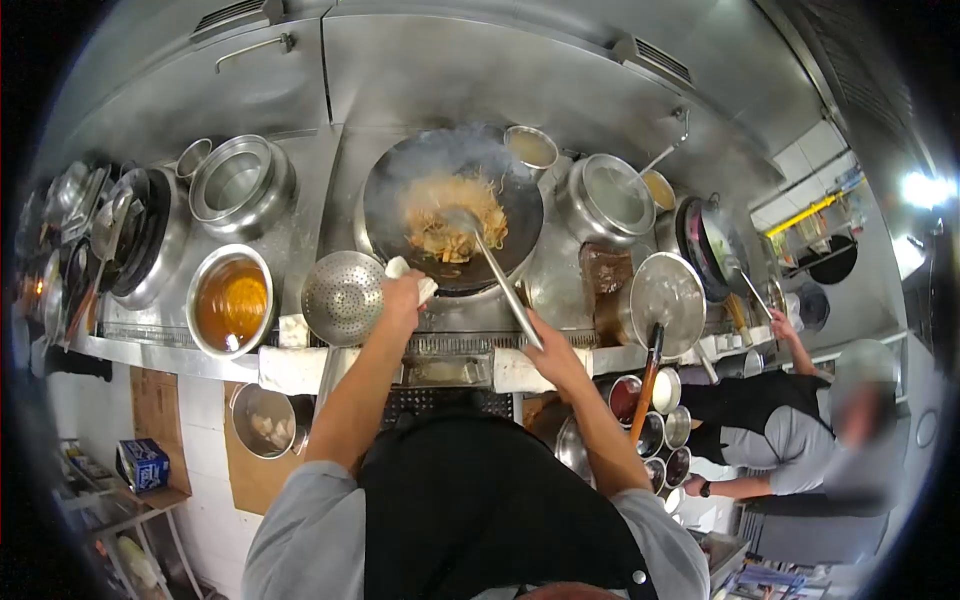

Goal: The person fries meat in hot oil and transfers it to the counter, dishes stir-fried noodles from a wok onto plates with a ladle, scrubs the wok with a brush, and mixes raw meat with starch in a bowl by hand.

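Head view, I count from afar: left hand (402, 296) clenched around one white cloth (398, 267) at wok's near rim; right hand (552, 352) grasping one ladle (506, 291), bowl in noodles (433, 196) inside one smoking wok (527, 213).

Grey short sleeves (298, 522) leave forearms (352, 405) and hands (555, 355) bare. A black apron (480, 510) covers the front, a round pale stud (638, 577) near its right edge.
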A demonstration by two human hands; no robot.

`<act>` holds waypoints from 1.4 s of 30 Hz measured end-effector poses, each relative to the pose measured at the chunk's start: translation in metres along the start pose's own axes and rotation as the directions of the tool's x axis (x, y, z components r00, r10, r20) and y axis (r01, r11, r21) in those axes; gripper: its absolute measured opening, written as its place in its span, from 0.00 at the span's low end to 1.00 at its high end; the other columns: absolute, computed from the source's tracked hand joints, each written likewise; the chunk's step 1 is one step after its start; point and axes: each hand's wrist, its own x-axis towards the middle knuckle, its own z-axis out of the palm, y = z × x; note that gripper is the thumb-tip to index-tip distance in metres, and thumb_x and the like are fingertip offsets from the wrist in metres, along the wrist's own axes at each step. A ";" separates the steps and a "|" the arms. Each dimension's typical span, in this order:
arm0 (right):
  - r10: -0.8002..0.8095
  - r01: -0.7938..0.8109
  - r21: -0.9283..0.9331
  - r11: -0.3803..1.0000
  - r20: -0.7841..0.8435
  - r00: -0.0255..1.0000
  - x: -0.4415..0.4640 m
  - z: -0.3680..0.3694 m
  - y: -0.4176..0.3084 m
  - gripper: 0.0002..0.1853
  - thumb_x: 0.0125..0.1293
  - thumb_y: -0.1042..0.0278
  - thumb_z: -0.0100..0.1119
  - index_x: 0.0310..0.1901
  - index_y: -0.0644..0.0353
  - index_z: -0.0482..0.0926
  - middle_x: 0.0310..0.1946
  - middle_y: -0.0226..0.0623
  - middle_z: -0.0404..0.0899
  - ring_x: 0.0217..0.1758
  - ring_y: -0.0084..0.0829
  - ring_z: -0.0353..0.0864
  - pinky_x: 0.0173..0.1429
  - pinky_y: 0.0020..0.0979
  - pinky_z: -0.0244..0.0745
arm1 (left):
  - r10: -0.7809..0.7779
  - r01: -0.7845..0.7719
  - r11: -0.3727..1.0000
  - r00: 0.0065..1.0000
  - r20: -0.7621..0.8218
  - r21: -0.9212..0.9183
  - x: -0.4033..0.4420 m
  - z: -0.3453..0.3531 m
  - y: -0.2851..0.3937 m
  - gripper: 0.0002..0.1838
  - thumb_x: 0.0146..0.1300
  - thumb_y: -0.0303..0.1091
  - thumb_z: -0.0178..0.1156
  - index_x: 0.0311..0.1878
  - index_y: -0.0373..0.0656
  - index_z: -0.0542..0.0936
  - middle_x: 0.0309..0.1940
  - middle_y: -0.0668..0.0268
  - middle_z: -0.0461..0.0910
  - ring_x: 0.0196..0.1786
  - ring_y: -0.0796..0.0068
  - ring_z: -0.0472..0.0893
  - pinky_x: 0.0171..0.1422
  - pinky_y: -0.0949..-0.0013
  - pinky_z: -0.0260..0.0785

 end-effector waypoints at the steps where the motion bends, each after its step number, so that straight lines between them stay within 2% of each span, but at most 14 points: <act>1: -0.083 0.086 -0.157 0.984 0.024 0.996 -0.013 -0.022 0.007 0.35 0.69 0.71 0.64 0.77 0.61 0.67 0.51 0.60 0.86 0.45 0.58 0.88 0.46 0.49 0.83 | 0.069 -0.069 0.997 0.997 -0.024 -0.024 -0.019 0.005 0.004 0.11 0.68 0.37 0.63 0.45 0.39 0.80 0.26 0.61 0.83 0.19 0.69 0.78 0.18 0.66 0.65; 7: 0.059 0.057 -0.608 0.792 0.169 0.984 0.017 -0.076 0.031 0.34 0.70 0.66 0.59 0.78 0.59 0.67 0.31 0.60 0.84 0.33 0.61 0.85 0.42 0.58 0.80 | 0.175 -0.179 0.979 0.983 -0.053 -0.093 -0.019 0.017 -0.013 0.07 0.67 0.31 0.61 0.42 0.38 0.77 0.24 0.60 0.82 0.17 0.70 0.76 0.15 0.67 0.62; 11: -0.002 0.029 -0.408 0.913 0.065 0.998 0.126 -0.039 0.013 0.33 0.73 0.64 0.58 0.79 0.51 0.67 0.38 0.65 0.84 0.45 0.61 0.86 0.53 0.56 0.80 | 0.195 -0.201 0.977 0.976 -0.094 -0.067 -0.021 0.019 -0.012 0.06 0.67 0.31 0.60 0.42 0.39 0.78 0.26 0.61 0.82 0.19 0.71 0.78 0.16 0.68 0.62; 14: 0.055 -0.056 0.005 0.998 0.095 0.994 0.156 0.031 0.014 0.34 0.73 0.63 0.59 0.80 0.49 0.65 0.43 0.69 0.83 0.49 0.64 0.85 0.56 0.55 0.79 | 0.190 -0.197 0.979 0.976 -0.106 -0.058 -0.015 0.017 -0.017 0.06 0.67 0.32 0.60 0.43 0.40 0.78 0.27 0.62 0.82 0.20 0.72 0.78 0.16 0.68 0.62; 18: -0.106 0.142 -0.161 0.977 0.214 0.971 0.083 0.024 0.016 0.38 0.71 0.65 0.60 0.82 0.50 0.60 0.35 0.65 0.84 0.39 0.68 0.84 0.48 0.57 0.80 | 0.189 -0.191 0.982 0.977 -0.095 -0.010 -0.014 0.015 -0.020 0.10 0.68 0.36 0.63 0.47 0.41 0.78 0.29 0.64 0.83 0.23 0.73 0.79 0.17 0.69 0.62; 23: 0.149 0.014 -0.494 0.869 0.288 0.946 0.076 -0.054 0.009 0.38 0.72 0.66 0.56 0.82 0.48 0.58 0.43 0.62 0.85 0.45 0.64 0.86 0.52 0.59 0.79 | -0.011 0.007 0.989 0.999 -0.030 -0.148 -0.032 0.013 0.005 0.15 0.70 0.43 0.66 0.49 0.43 0.79 0.31 0.65 0.84 0.24 0.70 0.80 0.19 0.64 0.64; 25: 0.119 -0.030 -0.389 0.921 0.207 0.971 0.118 -0.023 0.009 0.37 0.72 0.66 0.55 0.82 0.49 0.58 0.43 0.62 0.86 0.46 0.65 0.86 0.53 0.59 0.79 | -0.156 0.148 0.957 0.988 -0.011 -0.249 -0.021 0.013 0.005 0.13 0.69 0.41 0.67 0.49 0.45 0.80 0.33 0.64 0.84 0.27 0.68 0.82 0.25 0.60 0.68; 30: 0.159 -0.111 -0.298 0.948 0.140 0.977 0.075 0.054 -0.032 0.37 0.72 0.63 0.58 0.82 0.49 0.62 0.46 0.71 0.82 0.50 0.66 0.84 0.57 0.58 0.79 | -0.010 0.013 0.995 1.000 0.029 -0.101 0.041 0.003 -0.018 0.10 0.66 0.32 0.64 0.49 0.43 0.81 0.36 0.60 0.85 0.32 0.66 0.86 0.30 0.59 0.74; 33: -0.021 0.037 -0.212 0.976 0.078 0.997 0.009 0.023 -0.039 0.36 0.74 0.62 0.59 0.82 0.46 0.62 0.37 0.58 0.85 0.38 0.54 0.87 0.44 0.51 0.83 | -0.015 0.015 0.993 1.000 0.001 -0.120 -0.024 0.001 -0.007 0.10 0.65 0.28 0.62 0.49 0.41 0.82 0.37 0.59 0.85 0.34 0.64 0.87 0.32 0.58 0.77; 36: 0.275 -0.384 0.196 0.903 0.423 0.863 -0.024 -0.035 -0.073 0.38 0.76 0.65 0.62 0.84 0.42 0.60 0.28 0.24 0.70 0.27 0.17 0.68 0.26 0.25 0.68 | 0.067 -0.057 0.972 0.997 0.034 -0.229 -0.052 0.002 -0.007 0.10 0.64 0.28 0.61 0.47 0.38 0.82 0.37 0.60 0.85 0.35 0.64 0.86 0.33 0.57 0.77; 38: 0.325 -0.419 0.163 0.893 0.409 0.852 -0.009 -0.038 -0.067 0.36 0.76 0.65 0.60 0.84 0.43 0.60 0.29 0.27 0.74 0.24 0.19 0.68 0.25 0.29 0.67 | 0.102 -0.097 0.983 0.995 0.020 -0.157 -0.004 -0.005 -0.028 0.10 0.64 0.28 0.61 0.47 0.39 0.82 0.37 0.61 0.84 0.35 0.66 0.85 0.35 0.58 0.78; 39: 0.393 -0.428 0.009 0.904 0.380 0.838 0.006 -0.053 -0.097 0.36 0.74 0.67 0.59 0.82 0.51 0.61 0.34 0.39 0.84 0.29 0.29 0.77 0.35 0.34 0.75 | 0.086 -0.081 0.988 0.996 0.032 -0.135 0.005 -0.019 -0.039 0.10 0.64 0.28 0.61 0.47 0.39 0.82 0.37 0.61 0.84 0.35 0.66 0.85 0.35 0.58 0.78; 40: 0.257 -0.290 0.109 0.951 0.241 0.936 0.013 -0.028 -0.056 0.37 0.73 0.65 0.60 0.82 0.52 0.61 0.38 0.52 0.87 0.34 0.43 0.85 0.43 0.41 0.80 | 0.105 -0.096 0.986 0.993 0.057 -0.135 0.014 -0.032 -0.044 0.09 0.64 0.28 0.61 0.47 0.39 0.82 0.37 0.61 0.84 0.35 0.66 0.84 0.37 0.59 0.78; 42: 0.066 -0.063 -0.161 0.985 0.010 0.998 0.031 0.012 -0.006 0.37 0.73 0.64 0.60 0.81 0.54 0.62 0.47 0.63 0.86 0.45 0.60 0.87 0.54 0.49 0.80 | 0.111 -0.105 0.988 0.992 0.052 -0.112 -0.010 -0.044 -0.046 0.08 0.63 0.28 0.61 0.45 0.39 0.82 0.37 0.61 0.83 0.36 0.67 0.84 0.39 0.60 0.79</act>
